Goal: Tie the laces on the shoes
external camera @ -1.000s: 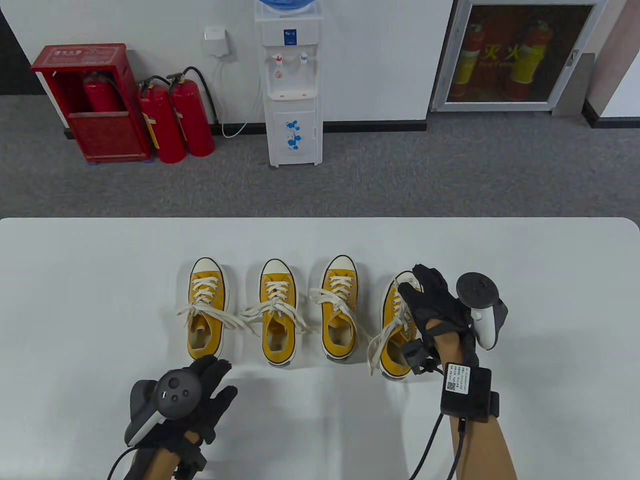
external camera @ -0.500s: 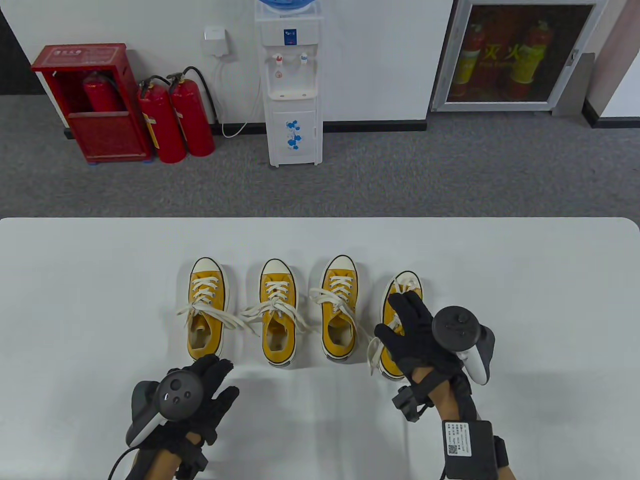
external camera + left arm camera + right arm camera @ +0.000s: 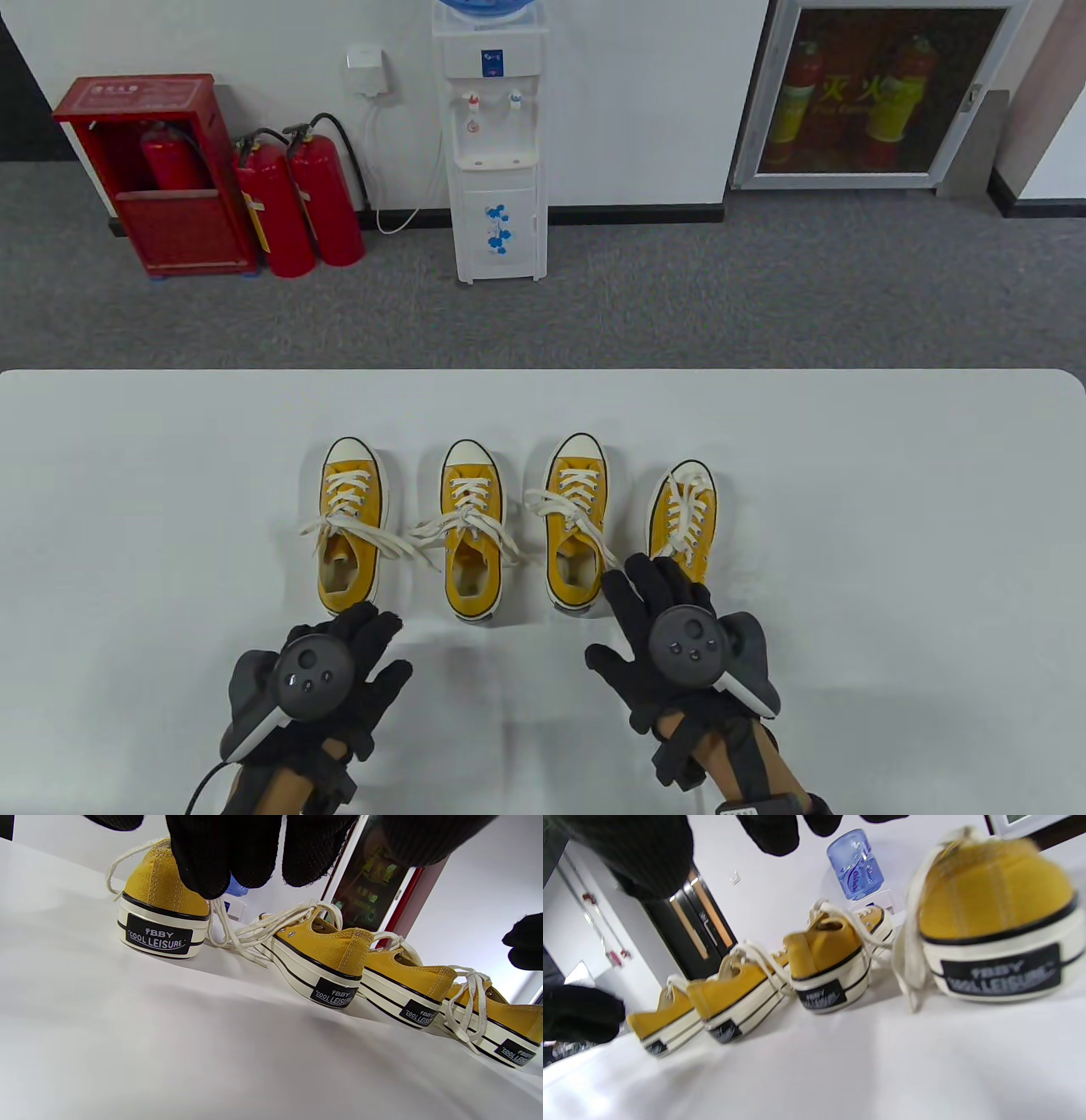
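four yellow canvas sneakers stand in a row on the white table [image 3: 127, 475], toes pointing away from the person and heels toward them, so the tongue and lace ends of each face the hands. the leftmost sneaker [image 3: 349, 526], the second sneaker [image 3: 472, 531] and the third sneaker [image 3: 577, 522] have loose white laces trailing sideways over the table, so they look untied. the rightmost sneaker [image 3: 681, 518] sits slightly angled, its heel hidden under the right hand [image 3: 670, 645]. that hand hovers near its heel with fingers spread and fairly straight, holding nothing. the left hand [image 3: 327, 679] rests just short of the leftmost sneaker's heel, fingers loosely extended, also empty. both hands seem parked at the row's near edge, ready to reach for laces.
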`<state>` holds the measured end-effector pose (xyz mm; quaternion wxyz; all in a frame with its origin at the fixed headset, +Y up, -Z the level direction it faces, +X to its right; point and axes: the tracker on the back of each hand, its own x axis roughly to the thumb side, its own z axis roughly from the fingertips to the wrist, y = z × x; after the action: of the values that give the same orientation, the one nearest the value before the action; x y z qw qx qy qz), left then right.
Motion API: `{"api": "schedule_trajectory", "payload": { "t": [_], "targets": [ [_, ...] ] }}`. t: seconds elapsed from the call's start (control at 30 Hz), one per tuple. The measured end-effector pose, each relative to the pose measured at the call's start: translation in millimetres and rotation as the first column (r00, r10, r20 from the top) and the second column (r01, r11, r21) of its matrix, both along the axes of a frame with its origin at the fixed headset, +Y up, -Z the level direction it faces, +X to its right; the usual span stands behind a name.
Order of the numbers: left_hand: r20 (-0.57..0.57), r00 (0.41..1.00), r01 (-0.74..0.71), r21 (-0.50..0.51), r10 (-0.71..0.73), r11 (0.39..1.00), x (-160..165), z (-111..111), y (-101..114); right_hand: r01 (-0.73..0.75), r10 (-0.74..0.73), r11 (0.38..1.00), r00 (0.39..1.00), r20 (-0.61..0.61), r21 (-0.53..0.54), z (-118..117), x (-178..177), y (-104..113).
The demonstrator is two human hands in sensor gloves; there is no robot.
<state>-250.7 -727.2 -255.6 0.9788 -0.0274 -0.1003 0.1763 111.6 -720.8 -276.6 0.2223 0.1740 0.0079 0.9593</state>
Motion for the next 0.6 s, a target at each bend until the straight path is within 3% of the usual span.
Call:
{"api": "schedule_trajectory", "payload": {
  "t": [0.27, 0.6],
  "targets": [
    [0.023, 0.999, 0.029, 0.024, -0.029, 0.999, 7.5, 3.5, 2.5, -0.109, 0.114, 0.992, 0.99, -0.088, 0.066, 19.6, -25.2, -7.1],
    [0.058, 0.995, 0.079, 0.068, -0.083, 0.995, 21.4, 8.6, 3.4, -0.107, 0.122, 0.989, 0.981, -0.152, 0.106, 35.0, -34.7, -10.4]
  ]
}}
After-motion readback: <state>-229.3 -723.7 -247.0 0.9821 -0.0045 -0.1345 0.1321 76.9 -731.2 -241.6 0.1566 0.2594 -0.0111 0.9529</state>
